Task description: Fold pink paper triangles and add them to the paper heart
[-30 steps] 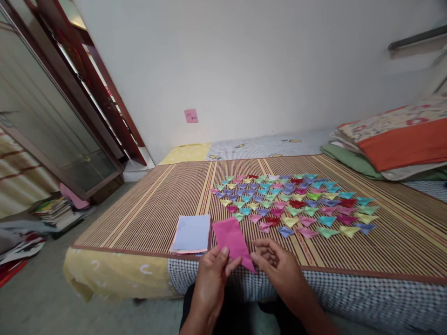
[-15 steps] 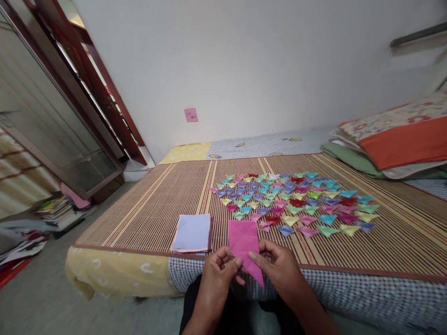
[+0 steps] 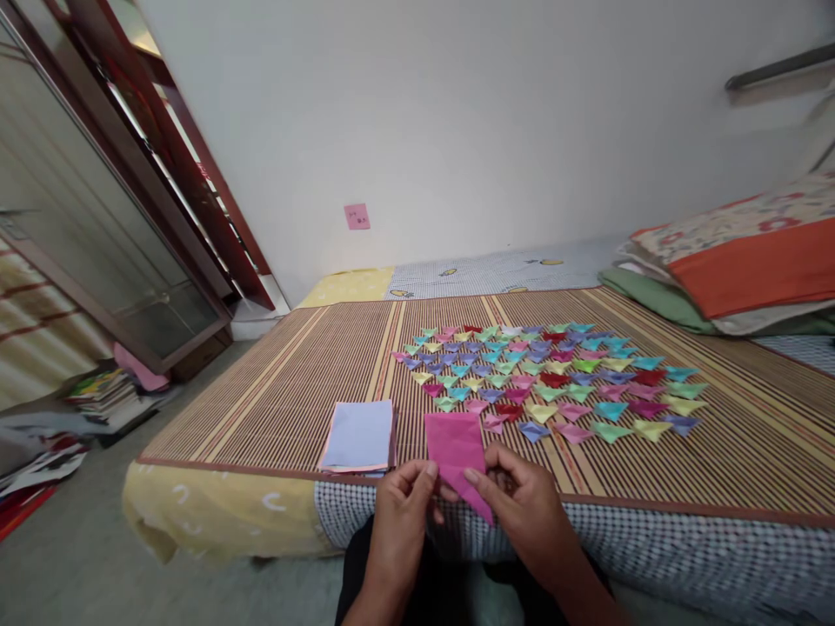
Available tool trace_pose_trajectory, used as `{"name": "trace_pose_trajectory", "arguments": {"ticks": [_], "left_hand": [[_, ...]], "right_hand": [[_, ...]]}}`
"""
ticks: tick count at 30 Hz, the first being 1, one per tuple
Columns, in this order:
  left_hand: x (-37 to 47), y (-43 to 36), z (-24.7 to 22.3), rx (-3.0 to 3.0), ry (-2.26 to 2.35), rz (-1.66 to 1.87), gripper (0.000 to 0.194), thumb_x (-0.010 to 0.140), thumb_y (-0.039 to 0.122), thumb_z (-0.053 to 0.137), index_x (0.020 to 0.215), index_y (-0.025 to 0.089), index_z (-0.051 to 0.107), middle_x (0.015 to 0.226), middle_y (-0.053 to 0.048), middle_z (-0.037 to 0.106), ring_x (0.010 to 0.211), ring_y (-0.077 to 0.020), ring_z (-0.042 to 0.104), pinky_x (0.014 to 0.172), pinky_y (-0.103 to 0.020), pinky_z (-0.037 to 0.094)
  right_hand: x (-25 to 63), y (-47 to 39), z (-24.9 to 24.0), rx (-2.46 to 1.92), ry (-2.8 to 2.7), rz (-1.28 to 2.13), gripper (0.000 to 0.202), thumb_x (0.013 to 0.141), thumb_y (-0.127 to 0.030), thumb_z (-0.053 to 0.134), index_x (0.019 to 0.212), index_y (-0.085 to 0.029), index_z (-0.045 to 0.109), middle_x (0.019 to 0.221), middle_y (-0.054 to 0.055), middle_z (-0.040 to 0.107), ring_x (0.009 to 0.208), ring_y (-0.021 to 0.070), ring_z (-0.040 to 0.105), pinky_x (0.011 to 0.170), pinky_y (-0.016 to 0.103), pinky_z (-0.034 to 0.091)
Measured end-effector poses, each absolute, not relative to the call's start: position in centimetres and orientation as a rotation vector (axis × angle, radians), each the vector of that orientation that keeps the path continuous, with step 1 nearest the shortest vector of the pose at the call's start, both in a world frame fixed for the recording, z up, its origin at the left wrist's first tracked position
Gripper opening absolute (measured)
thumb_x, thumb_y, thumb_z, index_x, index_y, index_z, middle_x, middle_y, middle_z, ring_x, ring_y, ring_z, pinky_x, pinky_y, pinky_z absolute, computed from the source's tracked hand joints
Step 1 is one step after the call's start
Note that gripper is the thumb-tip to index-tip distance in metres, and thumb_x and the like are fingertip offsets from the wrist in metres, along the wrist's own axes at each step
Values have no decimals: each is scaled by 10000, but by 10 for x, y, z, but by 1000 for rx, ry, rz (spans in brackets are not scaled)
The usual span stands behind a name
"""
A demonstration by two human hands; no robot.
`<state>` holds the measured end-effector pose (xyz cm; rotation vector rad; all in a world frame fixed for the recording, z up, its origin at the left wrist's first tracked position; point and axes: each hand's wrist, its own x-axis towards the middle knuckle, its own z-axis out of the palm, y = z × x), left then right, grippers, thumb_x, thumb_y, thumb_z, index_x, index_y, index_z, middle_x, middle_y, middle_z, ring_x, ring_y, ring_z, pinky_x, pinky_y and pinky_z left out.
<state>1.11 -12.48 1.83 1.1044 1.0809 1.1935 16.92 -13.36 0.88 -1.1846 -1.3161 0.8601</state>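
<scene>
Pink paper (image 3: 457, 448): a magenta sheet, partly folded, with a pointed lower corner; held at the near edge of the bed, its upper part lying flat over the striped mat (image 3: 274, 400).
Left hand (image 3: 401, 522): fingers curled narrow, thumb and forefinger pinched on the sheet's lower left edge.
Right hand (image 3: 525, 513): fingers bent close, tips pressed on the sheet's lower right edge; the point of the paper is seen between both hands.
Paper stack (image 3: 358, 435): pale squares, laid just left of the pink sheet, on the mat.
Folded triangles (image 3: 548, 378): many coloured pieces, set in rows on the mat beyond the hands, to the right.
</scene>
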Motion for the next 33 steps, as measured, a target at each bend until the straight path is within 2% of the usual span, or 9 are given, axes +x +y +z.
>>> {"name": "trace_pose_trajectory", "arguments": {"ticks": [4,9,15,18,21,24,26,29,33], "left_hand": [[10,-124,18,1146,1082,1211,424,850,539,721,714,138,729,653,-51,697,528,-118,515,528,-216,424],[13,-126,18,1044,1000,1217,394,829,532,751,821,139,731,731,-59,710,605,-144,587,536,-217,461],[17,-124,10,973,997,1179,468,805,573,758,679,133,666,546,-31,637,470,-99,484,428,-181,303],[17,-124,8,986,978,1204,455,825,558,746,685,136,652,541,-21,637,452,-81,445,435,-181,281],[18,-126,8,1025,967,1214,453,852,562,723,707,142,632,530,-5,629,437,-66,405,452,-181,278],[16,-128,9,1037,960,1191,471,859,597,701,730,153,609,512,11,613,419,-60,381,449,-182,267],[15,-128,9,1043,973,1171,463,832,594,734,765,149,630,522,14,616,424,-60,389,446,-180,266],[14,-128,10,1041,1000,1166,424,775,532,816,783,135,667,522,29,599,433,-49,394,445,-167,254],[16,-127,13,918,980,1154,444,738,545,834,738,133,666,435,42,554,344,-28,317,387,-165,167]], "right_hand": [[167,-135,14,-1203,-1407,660,293,869,-328,674,633,-210,546,600,-50,415,537,126,388,501,242,320],[163,-134,10,-1172,-1466,428,257,906,-233,631,667,-220,537,637,-35,485,538,127,443,509,230,362],[160,-134,6,-1078,-1541,236,247,958,-211,597,713,-220,568,701,6,582,658,161,567,626,245,449],[161,-135,4,-1090,-1509,350,262,946,-256,620,692,-211,578,697,10,585,659,165,565,631,256,447],[163,-133,1,-1138,-1345,735,307,902,-379,689,676,-205,573,613,-24,516,552,138,488,527,237,398],[164,-130,-4,-1092,-1141,1060,387,807,-495,778,671,-195,575,589,-32,513,531,129,472,511,234,406],[163,-128,-6,-1064,-1105,1114,394,773,-496,809,670,-188,585,596,-26,530,544,132,481,522,236,413],[161,-130,-5,-1068,-1125,1100,358,794,-461,799,682,-186,598,583,-33,520,534,124,456,502,227,381],[161,-132,-5,-1077,-1141,1051,338,814,-436,780,684,-186,593,591,-41,500,542,118,436,504,225,361]]}}
